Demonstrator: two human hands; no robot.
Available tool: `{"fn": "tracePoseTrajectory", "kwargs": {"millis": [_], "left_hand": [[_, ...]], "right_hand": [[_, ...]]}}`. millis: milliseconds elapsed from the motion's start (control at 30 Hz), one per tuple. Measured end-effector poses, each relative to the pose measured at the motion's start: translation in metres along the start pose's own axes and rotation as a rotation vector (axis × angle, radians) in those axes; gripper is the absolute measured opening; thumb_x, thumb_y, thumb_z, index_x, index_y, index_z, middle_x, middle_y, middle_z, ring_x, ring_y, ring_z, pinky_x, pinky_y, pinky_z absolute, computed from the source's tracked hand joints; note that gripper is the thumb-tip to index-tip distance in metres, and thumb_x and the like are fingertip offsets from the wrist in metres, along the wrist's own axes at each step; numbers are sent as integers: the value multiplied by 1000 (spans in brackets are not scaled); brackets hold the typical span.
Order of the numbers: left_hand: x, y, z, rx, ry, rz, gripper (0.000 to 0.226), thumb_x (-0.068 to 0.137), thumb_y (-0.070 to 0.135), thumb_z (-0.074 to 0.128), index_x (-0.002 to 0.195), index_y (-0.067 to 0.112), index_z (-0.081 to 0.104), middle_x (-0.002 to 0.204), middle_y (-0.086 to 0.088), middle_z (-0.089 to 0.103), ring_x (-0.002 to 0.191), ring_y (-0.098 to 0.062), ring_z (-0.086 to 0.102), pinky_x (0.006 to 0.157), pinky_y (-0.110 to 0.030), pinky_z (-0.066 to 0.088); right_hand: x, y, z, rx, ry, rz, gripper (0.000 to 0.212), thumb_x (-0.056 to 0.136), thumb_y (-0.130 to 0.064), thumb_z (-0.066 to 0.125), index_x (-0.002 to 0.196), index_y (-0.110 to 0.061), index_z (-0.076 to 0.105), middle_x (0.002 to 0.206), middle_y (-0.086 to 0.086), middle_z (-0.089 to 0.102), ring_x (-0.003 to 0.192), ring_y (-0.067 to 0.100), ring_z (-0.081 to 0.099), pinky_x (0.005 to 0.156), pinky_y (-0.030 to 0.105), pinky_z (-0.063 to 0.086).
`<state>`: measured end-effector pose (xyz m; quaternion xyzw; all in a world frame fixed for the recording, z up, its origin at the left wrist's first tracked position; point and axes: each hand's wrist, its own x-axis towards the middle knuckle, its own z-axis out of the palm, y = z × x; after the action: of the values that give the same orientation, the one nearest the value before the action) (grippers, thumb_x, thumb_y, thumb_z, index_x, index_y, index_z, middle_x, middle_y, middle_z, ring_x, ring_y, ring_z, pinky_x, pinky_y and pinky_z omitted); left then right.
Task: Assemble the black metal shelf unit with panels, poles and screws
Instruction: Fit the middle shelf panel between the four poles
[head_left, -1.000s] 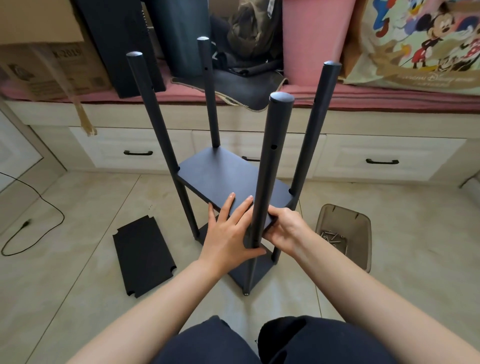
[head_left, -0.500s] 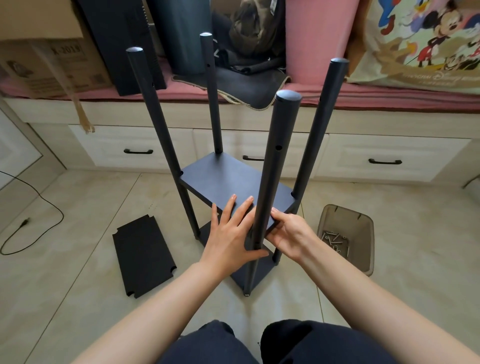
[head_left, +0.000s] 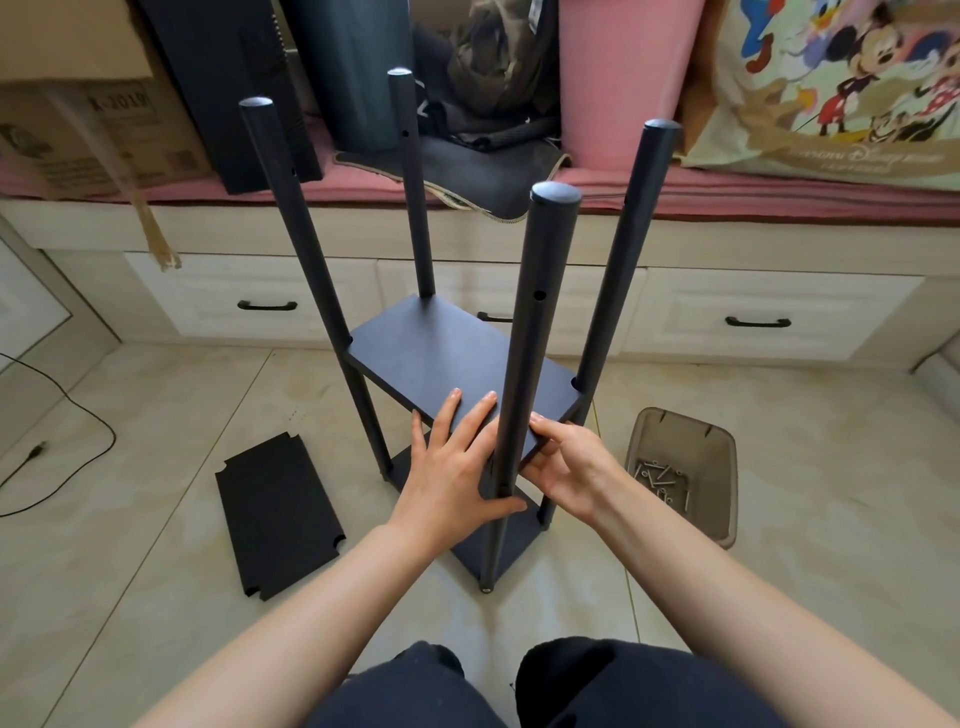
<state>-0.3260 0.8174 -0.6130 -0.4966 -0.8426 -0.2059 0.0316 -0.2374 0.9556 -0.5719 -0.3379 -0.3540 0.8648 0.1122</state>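
Head view, left to right. Black cable on floor tiles at far left. Loose black panel flat on floor, well apart from frame, unmoved since a second ago. Shelf unit upright on floor in centre: four poles, low panel near floor, middle panel raised between poles. Left hand flat on near edge of middle panel, fingers spread and straight, thumb across near pole; same placement as earlier, fingertips slightly further onto panel. Right hand at panel corner right of near pole, fingers curled, pinching panel edge; earlier more closed round corner, now fingertips on top. Brown bin right of unit, screws inside.
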Motion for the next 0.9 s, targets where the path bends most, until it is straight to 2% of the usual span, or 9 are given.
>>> {"fn": "tracePoseTrajectory", "kwargs": {"millis": [167,333,433,533,633,700,733,833,900], "left_hand": [[5,-1,0,23,2,-3,107,71,62,79,158,32,24,165,4,24,154,-29,2,116,-68,5],[10,-5,-1,49,6,-20,105,72,66,76,158,32,26,164,6,25,155,-29,4,118,-62,0],[8,-2,-1,28,23,-50,104,71,65,78,157,32,29,166,5,21,154,-30,1,120,-60,2],[3,5,-5,-79,73,-127,111,66,53,87,156,32,26,167,4,9,153,-30,-1,124,-56,9],[-6,8,-13,-340,159,-255,124,64,30,94,156,39,11,165,11,6,152,-16,3,123,-37,14],[-13,6,-20,-557,208,-368,116,70,18,90,154,42,14,159,21,13,148,-6,16,115,-24,19],[-15,6,-25,-705,222,-472,105,75,13,86,152,42,20,155,21,20,144,-5,27,112,-22,27],[-8,3,-34,-1256,233,-875,63,90,6,71,140,25,38,144,0,51,124,-20,60,103,-35,50],[3,1,-38,-1541,188,-1002,43,95,7,65,135,6,49,128,-14,67,109,-27,71,96,-41,58]], "right_hand": [[4,-6,-3,-4,-15,53,36,96,-11,60,131,-1,56,123,21,67,113,34,66,93,44,56],[10,-11,-8,-59,0,47,38,91,-13,68,126,-4,56,116,20,70,102,30,71,88,41,59],[14,-12,-11,-49,-8,53,39,91,-11,68,127,-3,57,113,18,71,101,29,72,83,38,60],[16,-12,-12,9,-34,66,37,92,-8,66,127,-2,56,109,17,73,98,27,73,77,36,60],[18,-11,-12,19,-38,73,39,92,-7,66,128,-1,54,107,18,74,95,28,74,69,35,61],[19,-11,-14,20,-45,73,39,91,-6,67,127,-1,54,106,18,74,96,29,73,68,35,62],[19,-12,-14,16,-48,74,39,91,-6,67,127,-1,54,107,18,74,96,30,73,69,35,62],[20,-12,-16,-22,-49,67,37,90,-8,69,124,-4,55,108,17,74,97,29,73,73,36,62],[20,-12,-16,-52,-52,51,35,90,-10,69,122,-5,56,108,16,74,98,28,73,76,36,62]]}}
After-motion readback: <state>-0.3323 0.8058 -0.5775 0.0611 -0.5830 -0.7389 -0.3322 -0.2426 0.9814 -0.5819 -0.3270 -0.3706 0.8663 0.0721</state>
